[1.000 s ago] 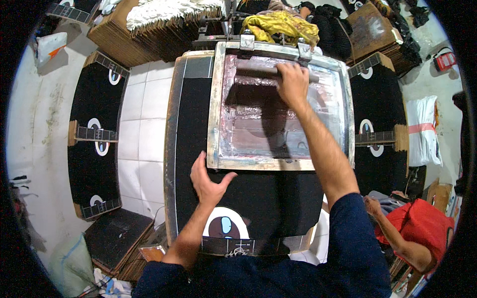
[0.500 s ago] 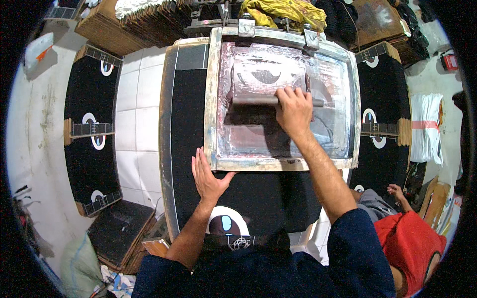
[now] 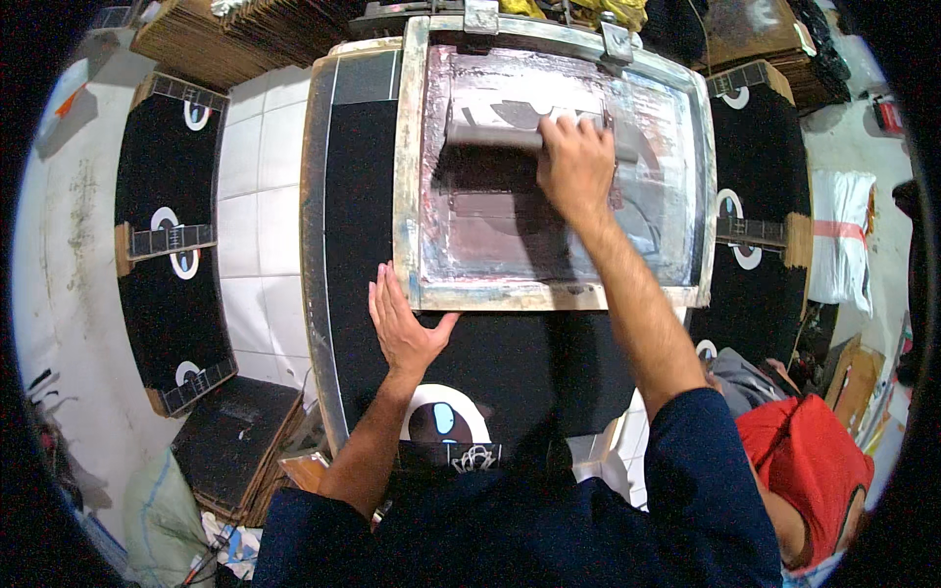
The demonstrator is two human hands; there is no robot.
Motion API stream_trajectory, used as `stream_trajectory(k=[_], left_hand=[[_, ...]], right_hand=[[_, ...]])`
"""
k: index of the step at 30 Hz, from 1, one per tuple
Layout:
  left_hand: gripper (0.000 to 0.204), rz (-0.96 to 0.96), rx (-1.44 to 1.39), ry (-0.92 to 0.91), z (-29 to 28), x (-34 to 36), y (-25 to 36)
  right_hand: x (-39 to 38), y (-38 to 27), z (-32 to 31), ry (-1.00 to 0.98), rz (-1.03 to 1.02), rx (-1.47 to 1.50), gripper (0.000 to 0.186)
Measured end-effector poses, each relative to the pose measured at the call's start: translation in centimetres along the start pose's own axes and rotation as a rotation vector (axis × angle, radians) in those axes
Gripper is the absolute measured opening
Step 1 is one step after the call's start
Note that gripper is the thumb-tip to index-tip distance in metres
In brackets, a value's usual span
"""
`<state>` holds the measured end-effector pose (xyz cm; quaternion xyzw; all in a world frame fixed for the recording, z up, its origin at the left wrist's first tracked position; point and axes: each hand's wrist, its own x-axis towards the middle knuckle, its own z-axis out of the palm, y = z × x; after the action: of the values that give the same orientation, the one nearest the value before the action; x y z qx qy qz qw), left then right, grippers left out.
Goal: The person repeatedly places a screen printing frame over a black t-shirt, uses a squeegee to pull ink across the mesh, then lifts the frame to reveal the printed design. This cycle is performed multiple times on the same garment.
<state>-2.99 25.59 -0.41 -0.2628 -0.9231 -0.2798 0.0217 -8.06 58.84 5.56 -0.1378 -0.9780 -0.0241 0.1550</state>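
Observation:
My right hand (image 3: 576, 162) is closed on a dark squeegee (image 3: 490, 135), drawn across the ink-smeared mesh of a wooden-framed screen (image 3: 406, 181). Pale mesh with a dark curved shape shows above the blade, darker ink below it. The screen lies over black fabric (image 3: 520, 367) on a board, where a white, brown and light-blue eye print (image 3: 421, 419) shows near me. My left hand (image 3: 407, 328) is open, fingers stretched and thumb apart, at the frame's lower left corner on the board. Metal clamps (image 3: 480, 14) hold the frame's far edge.
Boards of printed black fabric stand left (image 3: 167, 157) and right (image 3: 760, 171), beside white tiles (image 3: 260, 225). Stacked boards (image 3: 235, 29) are behind. A white package (image 3: 841, 255) lies at right. Another person in red (image 3: 799, 461) works at lower right.
The squeegee has moved down the mesh toward me, then slightly back up, exposing pale mesh. My left fingers have straightened against the frame's corner. The view has shifted; the other person's arm has lowered.

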Motion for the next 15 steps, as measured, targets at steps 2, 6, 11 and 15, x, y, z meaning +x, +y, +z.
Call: stream_trajectory(k=[2,6,11,15], left_hand=[[0.127,-0.023,0.002,-0.018,-0.1,0.0,0.0],[0.128,-0.024,-0.069,0.002,-0.1,0.3,0.0],[0.127,-0.1,-0.181,0.027,0.8,0.7,-0.5],[0.122,0.032,-0.359,0.181,1.7,0.1,-1.2]], right_hand=[[-2.9,-1.2,-0.8,0.026,0.005,0.03,0.027],[-4.4,-1.8,-1.5,0.055,0.006,0.067,0.022],[-3.8,-1.2,-2.0,0.007,-0.009,0.027,0.026],[-1.6,-0.4,-2.6,-0.094,0.024,0.035,0.035]])
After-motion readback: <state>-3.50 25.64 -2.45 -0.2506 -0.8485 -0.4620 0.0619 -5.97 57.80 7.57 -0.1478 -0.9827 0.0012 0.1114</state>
